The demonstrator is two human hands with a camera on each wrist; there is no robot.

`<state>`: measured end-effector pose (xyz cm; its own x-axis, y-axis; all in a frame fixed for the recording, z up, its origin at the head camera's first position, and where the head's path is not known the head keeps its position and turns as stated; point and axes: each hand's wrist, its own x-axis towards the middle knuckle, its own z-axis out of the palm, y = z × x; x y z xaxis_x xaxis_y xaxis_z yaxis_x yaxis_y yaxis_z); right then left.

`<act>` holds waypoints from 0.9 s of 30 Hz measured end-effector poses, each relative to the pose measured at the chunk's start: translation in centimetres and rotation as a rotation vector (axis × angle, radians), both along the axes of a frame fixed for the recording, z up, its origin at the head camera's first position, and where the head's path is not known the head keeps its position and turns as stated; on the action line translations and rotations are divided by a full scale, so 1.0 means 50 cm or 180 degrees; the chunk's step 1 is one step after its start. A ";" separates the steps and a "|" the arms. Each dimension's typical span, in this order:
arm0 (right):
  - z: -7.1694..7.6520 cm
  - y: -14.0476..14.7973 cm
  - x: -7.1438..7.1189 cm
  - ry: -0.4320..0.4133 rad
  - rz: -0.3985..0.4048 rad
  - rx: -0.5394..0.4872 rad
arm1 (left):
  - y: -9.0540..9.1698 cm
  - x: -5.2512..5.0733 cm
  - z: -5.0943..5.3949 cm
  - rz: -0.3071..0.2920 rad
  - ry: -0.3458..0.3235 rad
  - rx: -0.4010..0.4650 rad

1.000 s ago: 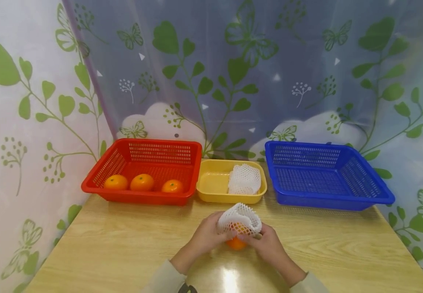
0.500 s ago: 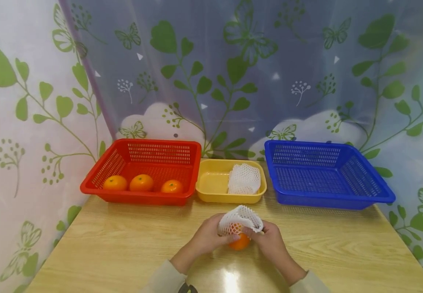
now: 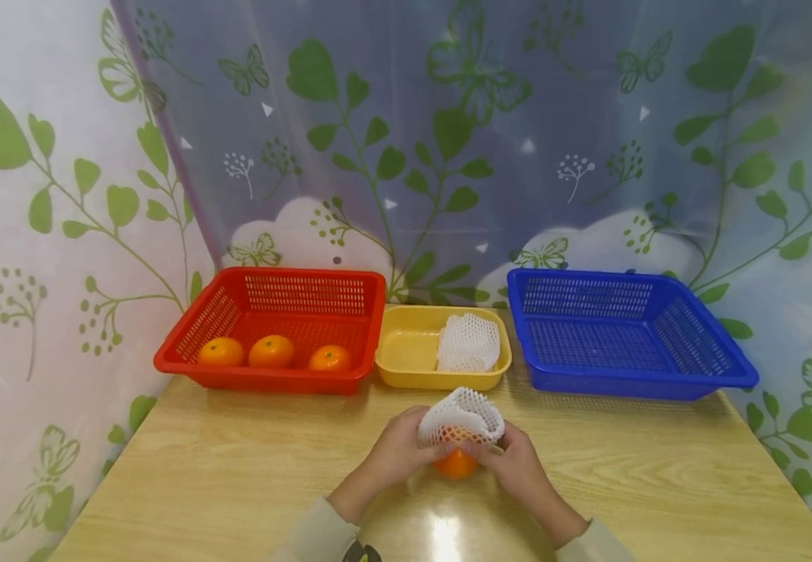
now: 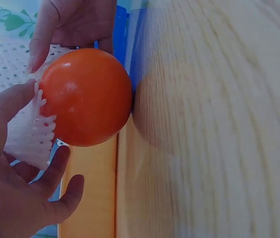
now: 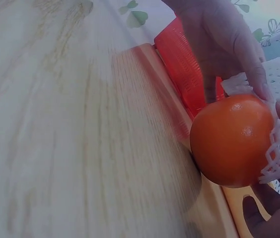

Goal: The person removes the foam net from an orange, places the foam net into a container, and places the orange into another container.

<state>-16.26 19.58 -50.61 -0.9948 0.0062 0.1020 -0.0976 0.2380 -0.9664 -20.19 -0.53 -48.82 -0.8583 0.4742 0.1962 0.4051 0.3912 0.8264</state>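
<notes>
A white foam fruit net (image 3: 458,414) covers the far, upper part of an orange mandarin (image 3: 455,466) that sits on the table. My left hand (image 3: 400,451) pinches the net's left edge, thumb across the front. From the other side my right hand (image 3: 521,466) grips the net's right edge, its thumb near the left one. In the left wrist view the smooth near side of the mandarin (image 4: 88,99) is bare, with the net's cut edge (image 4: 43,124) around its far side. The right wrist view also shows the net's edge (image 5: 276,153) against the fruit.
A red basket (image 3: 272,382) at the back left holds 3 mandarins (image 3: 272,351). Beside it stands a yellow tray (image 3: 406,378) with white foam nets (image 3: 469,343). The blue basket (image 3: 638,384) is at the back right. A patterned curtain (image 3: 406,156) hangs behind them.
The net's upper end, flattened half a second ago, now stands rounder and more open. My right thumb has moved slightly down and left. The mandarin has shifted a little; baskets and tray stay put.
</notes>
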 end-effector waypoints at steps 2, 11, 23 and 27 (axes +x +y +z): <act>-0.001 0.000 0.001 -0.0004 0.0031 -0.0022 | 0.000 0.001 0.000 0.0026 0.0084 0.0033; 0.003 0.001 -0.001 0.0059 0.0163 -0.0047 | 0.001 0.001 0.001 0.0136 0.0090 0.0117; 0.002 -0.004 0.001 0.0063 0.0108 0.0017 | 0.000 0.006 0.003 0.0174 -0.0025 0.0170; 0.004 -0.005 0.001 0.0122 0.0038 0.0023 | -0.002 0.006 0.002 0.0138 -0.0092 0.0208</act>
<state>-16.23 19.31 -50.39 -0.9901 -0.0067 0.1401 -0.1375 0.2434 -0.9601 -19.90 -0.61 -48.71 -0.8835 0.4235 0.2003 0.3645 0.3528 0.8618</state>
